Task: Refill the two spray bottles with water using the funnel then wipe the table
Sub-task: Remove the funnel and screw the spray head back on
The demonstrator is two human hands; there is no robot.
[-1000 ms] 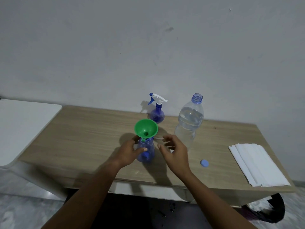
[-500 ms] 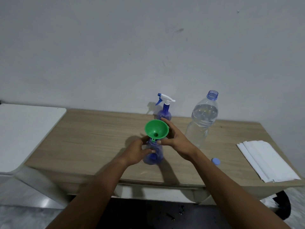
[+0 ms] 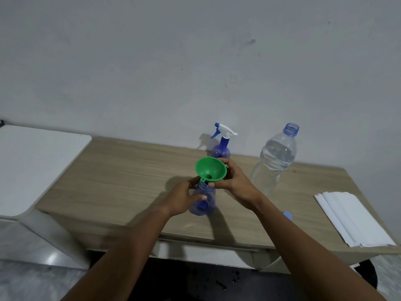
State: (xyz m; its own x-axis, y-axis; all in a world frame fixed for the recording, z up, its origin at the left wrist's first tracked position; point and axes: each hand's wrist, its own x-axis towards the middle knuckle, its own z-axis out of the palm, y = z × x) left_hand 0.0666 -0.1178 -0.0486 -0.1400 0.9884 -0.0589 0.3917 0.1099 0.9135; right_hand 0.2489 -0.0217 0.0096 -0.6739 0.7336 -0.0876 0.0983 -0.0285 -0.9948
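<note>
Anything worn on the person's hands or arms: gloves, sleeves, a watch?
Nothing visible. The left hand and right hand are bare, without gloves, rings or a watch, and both forearms are uncovered to the frame's edge; no sleeve shows.

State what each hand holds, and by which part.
Left hand grips the near spray bottle round its body; right hand pinches the green funnel by its cone.
</note>
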